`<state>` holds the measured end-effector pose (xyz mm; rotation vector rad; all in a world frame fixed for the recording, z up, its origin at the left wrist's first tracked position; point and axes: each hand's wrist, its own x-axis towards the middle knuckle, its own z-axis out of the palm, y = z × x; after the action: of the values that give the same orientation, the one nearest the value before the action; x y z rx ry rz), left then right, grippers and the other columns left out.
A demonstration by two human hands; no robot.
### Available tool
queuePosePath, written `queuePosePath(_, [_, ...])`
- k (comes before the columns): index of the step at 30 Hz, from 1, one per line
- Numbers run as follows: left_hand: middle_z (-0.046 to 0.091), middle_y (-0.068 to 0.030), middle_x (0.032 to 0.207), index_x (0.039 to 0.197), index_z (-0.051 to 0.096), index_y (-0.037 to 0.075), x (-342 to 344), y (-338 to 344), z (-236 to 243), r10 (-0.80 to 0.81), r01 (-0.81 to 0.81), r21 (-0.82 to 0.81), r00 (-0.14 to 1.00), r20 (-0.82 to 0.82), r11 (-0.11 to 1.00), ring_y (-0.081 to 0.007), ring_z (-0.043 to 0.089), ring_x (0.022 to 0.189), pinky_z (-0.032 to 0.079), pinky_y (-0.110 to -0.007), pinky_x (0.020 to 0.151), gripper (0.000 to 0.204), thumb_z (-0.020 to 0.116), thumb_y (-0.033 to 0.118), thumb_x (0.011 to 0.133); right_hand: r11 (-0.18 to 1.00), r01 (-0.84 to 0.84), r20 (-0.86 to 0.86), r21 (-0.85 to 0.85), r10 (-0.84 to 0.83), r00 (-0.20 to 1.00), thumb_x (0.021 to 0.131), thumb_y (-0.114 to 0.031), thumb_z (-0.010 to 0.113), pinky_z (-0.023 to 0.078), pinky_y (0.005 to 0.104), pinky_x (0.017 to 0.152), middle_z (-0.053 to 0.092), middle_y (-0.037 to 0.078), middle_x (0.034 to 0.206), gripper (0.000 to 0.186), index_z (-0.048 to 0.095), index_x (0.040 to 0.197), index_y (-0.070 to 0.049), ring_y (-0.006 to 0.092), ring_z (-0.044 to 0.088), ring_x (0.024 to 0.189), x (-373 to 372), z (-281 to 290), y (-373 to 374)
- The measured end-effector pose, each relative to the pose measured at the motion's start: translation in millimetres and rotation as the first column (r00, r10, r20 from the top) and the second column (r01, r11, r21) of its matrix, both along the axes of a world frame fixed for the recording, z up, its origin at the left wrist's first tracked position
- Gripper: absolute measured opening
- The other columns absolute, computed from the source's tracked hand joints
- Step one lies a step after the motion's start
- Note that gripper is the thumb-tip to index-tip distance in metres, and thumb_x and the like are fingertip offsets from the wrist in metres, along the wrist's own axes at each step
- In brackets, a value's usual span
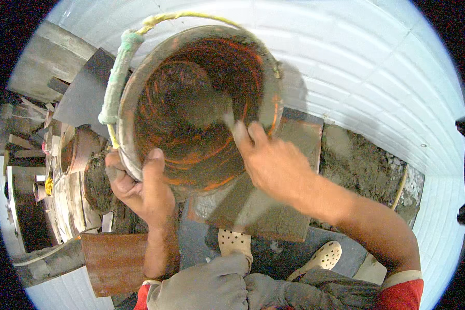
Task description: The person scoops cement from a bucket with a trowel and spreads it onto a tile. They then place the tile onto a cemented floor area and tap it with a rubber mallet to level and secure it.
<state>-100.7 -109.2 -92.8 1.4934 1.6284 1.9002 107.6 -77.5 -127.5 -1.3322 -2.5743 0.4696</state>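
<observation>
While the left hand (144,188) grips the near-left rim, thumb inside and fingers curled outside, one bucket (270,103) stands tilted, mouth toward the wearer, in front of a white ribbed wall (356,57). Handle: yellow rope (191,15) with a pale green sleeve (120,77). Tool: one trowel (212,108), blurred, blade inside the bucket, its handle closed in the right hand (274,163). Condition of interior, as judged: work partway; done, orange streaks of bare wall; left, grey-brown residue over much of the side and bottom. Whether the blade touches residue: cannot tell. Nearby: one grey-smeared slab (289,206), near side; one bed of rough mortar (356,155), right; one reddish-brown tile (113,263), lower left; two cream perforated clogs (235,243), below.
</observation>
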Motion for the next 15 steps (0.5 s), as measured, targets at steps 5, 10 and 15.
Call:
queuePosePath(5, [0.047,0.0052,0.082,0.093,0.053,0.007,1,0,0,0.05,-0.051,0.002,0.989,0.136,0.999,-0.0051,0.04,0.074,0.034,-0.022,0.067,0.019,0.069,0.0,0.085,0.999,-0.01,0.045,-0.05,0.012,0.999,0.091,-0.006,0.054,0.062,0.0497,0.061,0.059,0.025,0.108,0.045,0.046,0.133,0.011,0.0417,0.072,0.074,1,0,-4])
queuePosePath(10, [0.048,0.0053,0.084,0.095,0.054,0.006,-2,1,-2,0.044,-0.043,0.052,0.999,-0.023,0.998,-0.0061,0.041,0.074,0.034,-0.023,0.068,0.021,0.069,-0.002,0.083,0.989,0.056,-0.135,0.138,-0.038,0.99,0.091,-0.005,0.052,0.061,0.0521,0.062,0.058,0.029,0.115,0.047,0.045,0.135,0.01,0.0442,0.072,0.074,-1,-1,12])
queuePosePath(15, [0.047,0.0052,0.079,0.089,0.05,0.008,-3,2,0,0.107,-0.107,0.014,0.994,0.022,0.994,-0.0048,0.041,0.074,0.035,-0.023,0.068,0.022,0.068,-0.004,0.083,1.0,0.003,0.066,-0.028,-0.001,0.998,0.091,-0.006,0.052,0.062,0.0485,0.062,0.059,0.027,0.109,0.048,0.044,0.135,0.011,0.0424,0.072,0.074,-2,-3,8])
